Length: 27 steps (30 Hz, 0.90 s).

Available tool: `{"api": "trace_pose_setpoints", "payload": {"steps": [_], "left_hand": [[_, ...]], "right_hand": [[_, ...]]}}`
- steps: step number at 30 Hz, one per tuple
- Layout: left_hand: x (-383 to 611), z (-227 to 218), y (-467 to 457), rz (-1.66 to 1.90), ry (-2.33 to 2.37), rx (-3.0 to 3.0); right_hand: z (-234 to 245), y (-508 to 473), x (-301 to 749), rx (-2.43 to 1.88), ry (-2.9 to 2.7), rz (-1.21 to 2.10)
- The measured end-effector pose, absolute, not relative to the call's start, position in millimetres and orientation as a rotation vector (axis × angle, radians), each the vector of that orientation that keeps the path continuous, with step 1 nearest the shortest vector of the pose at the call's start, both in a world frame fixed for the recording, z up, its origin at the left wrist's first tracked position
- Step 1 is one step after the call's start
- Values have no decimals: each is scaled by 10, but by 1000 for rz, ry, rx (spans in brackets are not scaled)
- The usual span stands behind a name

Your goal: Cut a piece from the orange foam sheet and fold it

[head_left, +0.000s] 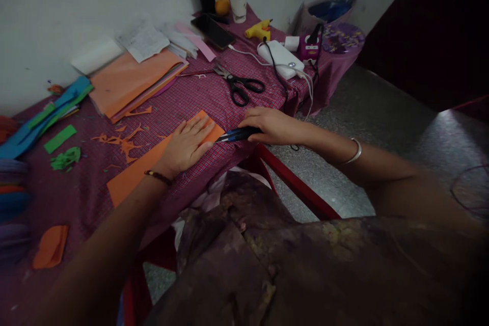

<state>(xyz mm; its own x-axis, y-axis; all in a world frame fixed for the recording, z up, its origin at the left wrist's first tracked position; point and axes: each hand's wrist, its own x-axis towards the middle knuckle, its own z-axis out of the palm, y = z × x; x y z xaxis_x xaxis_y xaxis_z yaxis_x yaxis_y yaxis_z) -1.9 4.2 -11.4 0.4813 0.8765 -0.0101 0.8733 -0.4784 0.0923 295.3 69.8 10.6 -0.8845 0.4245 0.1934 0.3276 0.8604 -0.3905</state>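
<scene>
My left hand point(188, 143) lies flat, fingers stretched out, pressing an orange paper sheet point(132, 175) onto the purple checked tablecloth point(198, 97). My right hand point(273, 126) is closed round a dark blue tool point(235, 135), a pen or small cutter, whose tip points at the sheet's right edge near my left fingertips. Orange paper scraps point(120, 140) lie just left of the sheet.
Black scissors point(239, 84), a stack of coloured paper point(130, 81), a phone point(213, 30), a yellow glue gun point(259, 29), a white power strip point(280, 58) with cables and a paper cup point(238, 4) stand further back. Green scraps point(64, 158) and blue strips point(38, 122) lie left.
</scene>
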Motion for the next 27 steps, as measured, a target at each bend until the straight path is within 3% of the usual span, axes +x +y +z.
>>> {"api": "trace_pose_setpoints", "payload": {"steps": [27], "left_hand": [[27, -93, 13, 77, 1567, 2602]], "right_hand": [[140, 557, 2596, -487, -2800, 594]]}}
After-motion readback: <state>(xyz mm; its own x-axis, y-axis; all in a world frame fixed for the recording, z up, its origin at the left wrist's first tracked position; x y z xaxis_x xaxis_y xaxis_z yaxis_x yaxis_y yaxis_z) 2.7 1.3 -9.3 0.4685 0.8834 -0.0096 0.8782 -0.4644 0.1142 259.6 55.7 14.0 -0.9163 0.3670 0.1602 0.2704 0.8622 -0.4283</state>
